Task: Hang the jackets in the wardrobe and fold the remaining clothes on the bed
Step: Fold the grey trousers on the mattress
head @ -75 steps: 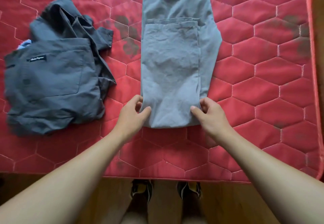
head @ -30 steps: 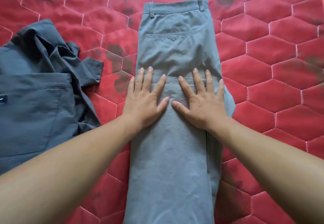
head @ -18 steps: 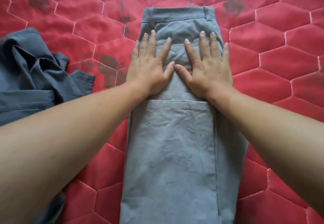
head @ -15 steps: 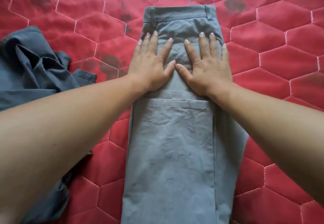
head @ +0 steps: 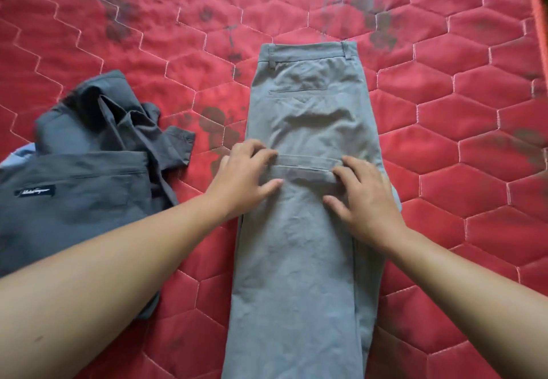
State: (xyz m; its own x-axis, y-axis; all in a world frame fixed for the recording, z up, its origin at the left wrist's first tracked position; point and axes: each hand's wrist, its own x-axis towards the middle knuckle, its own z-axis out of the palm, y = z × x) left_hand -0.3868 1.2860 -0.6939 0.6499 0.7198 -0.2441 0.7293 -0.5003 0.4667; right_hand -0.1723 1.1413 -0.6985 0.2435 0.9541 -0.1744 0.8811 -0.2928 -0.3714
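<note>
– Your left hand (head: 244, 178) curls over the left corner of the hem (head: 305, 168) of the grey trousers (head: 296, 275), thumb on top, fingers bent round the edge. Your right hand (head: 366, 200) takes the right corner, fingertips hooked on the hem, thumb spread on the cloth. Neither hand lies flat.

– And the trousers run lengthways down the red quilted mattress (head: 459, 111), legs doubled up. That leaves the hem midway, below the back pocket (head: 293, 92), with the waistband (head: 308, 52) at the far end. By my reading, you are partway through the fold.

– Then lift both corners together and level. Carry the hem straight toward the waistband, so the two lines end up parallel.

– Watch your right side too. The under layer shows past the top one there, so square the edges before you press. Wrinkles sit under the pocket, and a flat palm would likely clear them.

– Any containers for you to reckon with?

– None in view: no wardrobe, basket or box. Only the mattress carries anything. The back pocket looks flat, and what it holds, if anything, cannot be told.

– To your left, near the trousers but apart from them, a dark grey garment (head: 89, 215) lies crumpled, a lettered label (head: 35, 192) on it. Whether it is a jacket or a shirt, you cannot tell from here. A pale blue scrap (head: 16, 154) peeps out from under it.
</note>
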